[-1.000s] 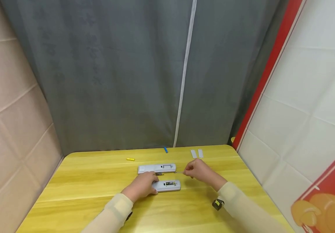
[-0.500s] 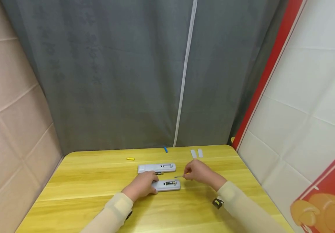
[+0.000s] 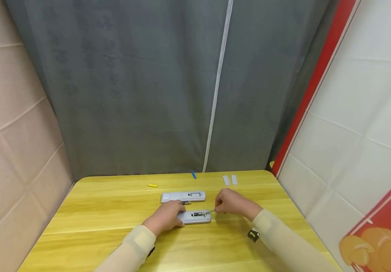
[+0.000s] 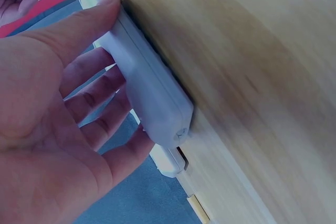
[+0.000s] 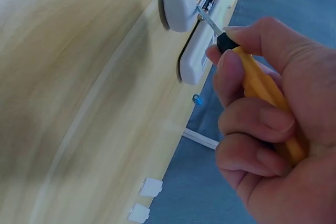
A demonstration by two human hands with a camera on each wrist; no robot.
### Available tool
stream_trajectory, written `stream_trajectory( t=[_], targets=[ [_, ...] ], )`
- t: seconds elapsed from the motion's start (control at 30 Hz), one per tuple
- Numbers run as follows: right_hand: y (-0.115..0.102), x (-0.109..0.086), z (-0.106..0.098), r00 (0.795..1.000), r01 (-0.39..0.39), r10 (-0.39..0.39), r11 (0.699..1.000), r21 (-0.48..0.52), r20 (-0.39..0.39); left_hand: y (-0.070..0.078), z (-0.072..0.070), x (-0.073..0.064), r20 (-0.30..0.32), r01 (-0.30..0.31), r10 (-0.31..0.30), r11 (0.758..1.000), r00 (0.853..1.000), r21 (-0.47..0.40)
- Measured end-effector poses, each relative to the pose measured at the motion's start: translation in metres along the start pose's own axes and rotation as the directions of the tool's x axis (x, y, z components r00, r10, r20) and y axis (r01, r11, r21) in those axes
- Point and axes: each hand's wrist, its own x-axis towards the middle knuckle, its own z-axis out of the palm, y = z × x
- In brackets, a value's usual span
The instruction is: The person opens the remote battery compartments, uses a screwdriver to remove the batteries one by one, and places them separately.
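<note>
My left hand [image 3: 166,216] grips the left end of the nearer white remote control [image 3: 186,220], thumb along the near side and fingers on the far side. Its battery compartment is uncovered, and a black battery [image 3: 199,214] lies inside. In my right hand [image 3: 232,202] is a screwdriver with an orange handle [image 5: 262,85]. The screwdriver's metal tip [image 5: 206,16] is at the compartment's right end, beside the battery. A second remote control [image 3: 175,196] lies just behind, its compartment also uncovered. Another black battery [image 3: 186,203] lies between the two remotes, partly hidden by my left fingers.
Toward the back of the wooden table [image 3: 96,211] lie a yellow battery [image 3: 152,185] and a blue battery [image 3: 193,175]. Two small battery covers [image 3: 226,180] lie side by side at the back right. A grey curtain [image 3: 141,94] hangs behind the table.
My right hand has brought the screwdriver tip down and toward me, from the gap between the remotes to the nearer remote's battery compartment. My left hand keeps its hold.
</note>
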Motion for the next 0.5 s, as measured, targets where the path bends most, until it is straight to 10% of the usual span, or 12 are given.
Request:
stream_trajectory(
  t=[0.5],
  targets=[
    [-0.052,0.02,-0.008,0.999,-0.001,0.02,0.931,-0.365,0.049,0.004,-0.001,-0.002,0.007,0.005,-0.005,1.0,1.0,-0.017]
  ],
)
